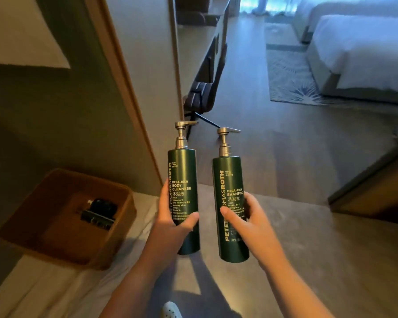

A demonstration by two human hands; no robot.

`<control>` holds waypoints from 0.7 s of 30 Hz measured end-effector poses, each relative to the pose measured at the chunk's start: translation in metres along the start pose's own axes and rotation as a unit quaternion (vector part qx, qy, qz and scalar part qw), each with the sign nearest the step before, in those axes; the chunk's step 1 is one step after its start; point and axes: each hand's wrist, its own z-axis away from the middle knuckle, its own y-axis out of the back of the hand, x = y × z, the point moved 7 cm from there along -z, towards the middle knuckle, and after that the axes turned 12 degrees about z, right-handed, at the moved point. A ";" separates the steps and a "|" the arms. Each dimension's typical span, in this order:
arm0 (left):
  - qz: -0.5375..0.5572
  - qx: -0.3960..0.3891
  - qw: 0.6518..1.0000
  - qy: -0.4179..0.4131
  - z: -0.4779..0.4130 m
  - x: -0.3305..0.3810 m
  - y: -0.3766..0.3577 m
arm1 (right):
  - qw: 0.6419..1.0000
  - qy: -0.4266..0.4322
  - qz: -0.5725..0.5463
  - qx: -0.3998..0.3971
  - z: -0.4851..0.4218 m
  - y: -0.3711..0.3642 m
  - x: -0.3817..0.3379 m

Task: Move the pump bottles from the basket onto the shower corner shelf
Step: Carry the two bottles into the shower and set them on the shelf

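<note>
Dark green cylindrical pump bottles with brushed silver pump heads, two in number, are held upright and side by side in mid-air at the centre of the view, just apart from each other. The one labelled body cleanser [182,180] is gripped by the left hand [170,219], whose fingers [164,193] are clamped round its lower half with the thumb laid across the front. The one labelled shampoo [229,180] is gripped low down in the same manner by the right hand [248,223], its fingers [251,201] curled round the far side. Both spouts are turned toward 3 o'clock.

The first part of the task is judged to be done: both bottles are out of the brown rectangular woven basket [122,228], which is seen at 8 o'clock from them on a grey surface. Some small dark items [99,212] lie in it; whether another pump bottle is among them cannot be told. Carrying and placing are judged to be left, since no shower or corner shelf is shown, only a bedroom with a white bed [365,53] at 2 o'clock and a dark chair [200,97] at 12 o'clock.

A matte finish and pale printed lettering are seen on both bottles, and no dent or leak is visible.
</note>
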 end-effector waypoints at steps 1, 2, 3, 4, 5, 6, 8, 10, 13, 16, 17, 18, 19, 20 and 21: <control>0.004 -0.018 1.000 -0.004 0.000 -0.003 -0.030 | 1.000 -0.013 -0.002 0.021 0.007 0.028 0.014; 0.004 -0.039 0.999 -0.007 0.002 -0.007 -0.060 | 0.999 -0.025 -0.003 0.042 0.015 0.056 0.028; 0.002 -0.064 0.998 -0.006 0.005 -0.012 -0.090 | 0.997 -0.037 -0.004 0.062 0.022 0.084 0.041; -0.001 -0.091 0.996 -0.001 0.009 -0.017 -0.119 | 0.996 -0.048 -0.006 0.080 0.030 0.111 0.055; -0.002 -0.117 0.993 0.006 0.014 -0.023 -0.147 | 0.994 -0.056 -0.008 0.098 0.038 0.136 0.069; 0.000 -0.141 0.990 0.015 0.018 -0.029 -0.174 | 0.991 -0.061 -0.009 0.116 0.045 0.161 0.083; 0.002 -0.177 0.984 0.034 0.025 -0.039 -0.224 | 0.985 -0.073 -0.012 0.154 0.061 0.208 0.108; -0.005 -0.200 0.979 0.041 0.033 -0.044 -0.270 | 0.979 -0.079 -0.018 0.188 0.077 0.251 0.129; -0.025 -0.247 0.968 0.039 0.045 -0.048 -0.336 | 0.967 -0.088 -0.034 0.236 0.104 0.305 0.155; -0.048 -0.304 0.951 0.037 0.057 -0.051 -0.395 | 0.950 -0.105 -0.062 0.287 0.137 0.348 0.181; -0.053 -0.322 0.945 0.037 0.060 -0.053 -0.413 | 0.944 -0.111 -0.073 0.301 0.147 0.359 0.191; -0.053 -0.340 0.938 0.041 0.064 -0.056 -0.431 | 0.938 -0.119 -0.085 0.314 0.157 0.369 0.203; -0.049 -0.358 0.931 0.047 0.067 -0.059 -0.448 | 0.930 -0.129 -0.101 0.328 0.167 0.380 0.214; -0.045 -0.375 0.924 0.054 0.071 -0.061 -0.465 | 0.921 -0.139 -0.116 0.344 0.176 0.390 0.225; -0.042 -0.393 0.917 0.060 0.074 -0.063 -0.481 | 0.911 -0.148 -0.127 0.365 0.185 0.399 0.236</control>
